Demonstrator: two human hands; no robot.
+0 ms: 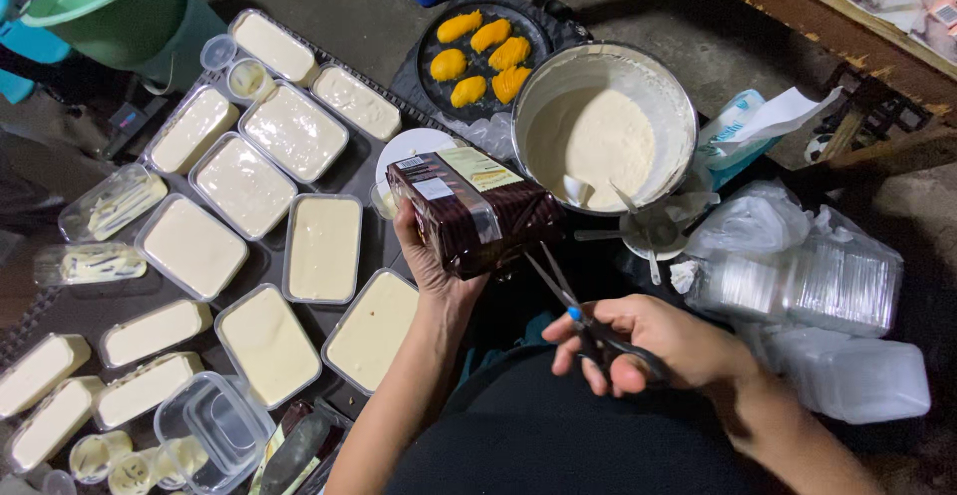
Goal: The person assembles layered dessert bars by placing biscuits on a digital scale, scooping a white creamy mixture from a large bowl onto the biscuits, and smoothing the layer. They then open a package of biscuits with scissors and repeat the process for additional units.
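**A:** I'm looking down on it now. Biggest thing past my hands is the metal pot of pale cream, just beyond the right hand. Out to the left of the left hand, cream-filled trays lie in rows on the floor.

**B:** And the hands themselves?

**A:** The left hand is clenched around the underside of a dark brown packet, held up between me and the pot. The right hand is threaded through the scissors, blades parted, tips touching the packet's near right corner.

**B:** How would you cut it?

**A:** In my judgement, keep the packet level, snip just the corner seam, and keep the left thumb well back from the blades. Tilt it and the contents may spill.

**B:** Room to move?

**A:** Tight. The pot rim is just beyond the packet, a stack of clear lidded boxes is near the right wrist, and the nearest tray is beside the left forearm. The plate of yellow mango halves is farther out, beyond the packet. The open room is close to my lap.
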